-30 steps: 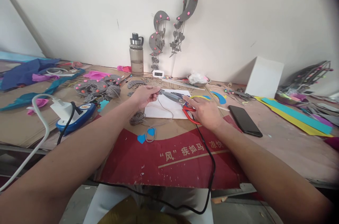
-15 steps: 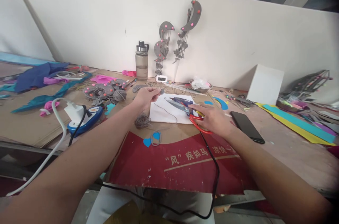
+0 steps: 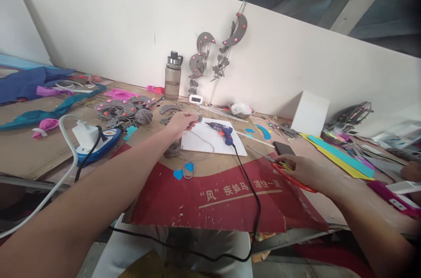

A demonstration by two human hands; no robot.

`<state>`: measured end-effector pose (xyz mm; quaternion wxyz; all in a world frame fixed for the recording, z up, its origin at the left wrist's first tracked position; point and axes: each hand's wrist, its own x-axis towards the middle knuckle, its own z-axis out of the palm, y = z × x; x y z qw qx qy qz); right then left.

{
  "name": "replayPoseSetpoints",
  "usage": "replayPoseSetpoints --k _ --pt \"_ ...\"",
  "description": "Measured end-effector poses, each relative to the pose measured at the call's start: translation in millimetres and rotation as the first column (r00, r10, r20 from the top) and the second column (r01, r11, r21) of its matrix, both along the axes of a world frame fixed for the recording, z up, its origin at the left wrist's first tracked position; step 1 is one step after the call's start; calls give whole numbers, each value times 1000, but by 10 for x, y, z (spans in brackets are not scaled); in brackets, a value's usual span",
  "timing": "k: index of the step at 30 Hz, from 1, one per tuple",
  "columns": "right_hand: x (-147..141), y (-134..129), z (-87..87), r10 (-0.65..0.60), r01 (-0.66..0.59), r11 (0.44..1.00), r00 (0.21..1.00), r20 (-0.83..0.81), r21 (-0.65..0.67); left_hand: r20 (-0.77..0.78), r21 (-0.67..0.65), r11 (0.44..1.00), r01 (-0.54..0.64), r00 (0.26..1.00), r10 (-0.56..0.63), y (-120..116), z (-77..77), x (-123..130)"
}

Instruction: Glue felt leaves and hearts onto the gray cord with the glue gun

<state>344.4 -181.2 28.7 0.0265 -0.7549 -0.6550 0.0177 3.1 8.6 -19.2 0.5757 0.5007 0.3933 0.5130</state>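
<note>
My left hand (image 3: 184, 123) pinches a small grey piece (image 3: 199, 118) above the left part of a white board (image 3: 197, 143). A thin grey yarn trails across the board below it. At the right, my right hand (image 3: 297, 170) is closed on the red-handled scissors (image 3: 279, 165), whose blades point left, over the red printed cardboard. Between my hands, a blue glue gun (image 3: 225, 133) lies on the board with its black cord running down. A coil of grey yarn (image 3: 173, 150) sits by the board's left edge, and blue cut pieces (image 3: 178, 174) lie in front.
A bottle (image 3: 173, 77) and small clock (image 3: 195, 99) stand at the back. The power strip (image 3: 98, 148) is at the left. Right of the board lie a phone (image 3: 283, 148) and coloured sheets (image 3: 338, 155). Part of another person's hand (image 3: 412, 172) shows at the right edge.
My right hand has moved right and toward me with the scissors, away from the board, uncovering the glue gun. My left hand keeps its pinch over the board. The view has turned slightly right.
</note>
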Motion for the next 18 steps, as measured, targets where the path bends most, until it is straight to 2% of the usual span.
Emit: replayPoseSetpoints --k 3,7,10,12,13,15,17,18 --pt "31 37 -128 3 -3 1000 1000 3 15 -16 0 1000 23 1000 -23 21 -53 0" --pt "3 243 -290 131 -141 986 985 108 89 -18 -6 999 40 999 -41 24 -67 -8" --pt "-141 443 -289 140 -190 958 963 229 215 22 -25 999 37 999 -37 -16 -9 -9" --pt "-337 592 -231 163 -219 927 967 198 305 45 -38 999 37 998 -35 -51 40 -3" --pt "-463 676 -199 201 -228 927 972 118 299 58 -41 998 38 998 -35 -66 61 1" --pt "-741 864 -157 174 -165 965 984 -28 205 82 -37 998 44 996 -41 -90 92 10" --pt "-997 1066 -165 97 -94 991 995 -26 96 93 -27 998 52 994 -50 -101 106 17" --pt "-1099 1162 -188 97 -98 994 995 9 54 94 -24 998 54 994 -52 -104 109 19"
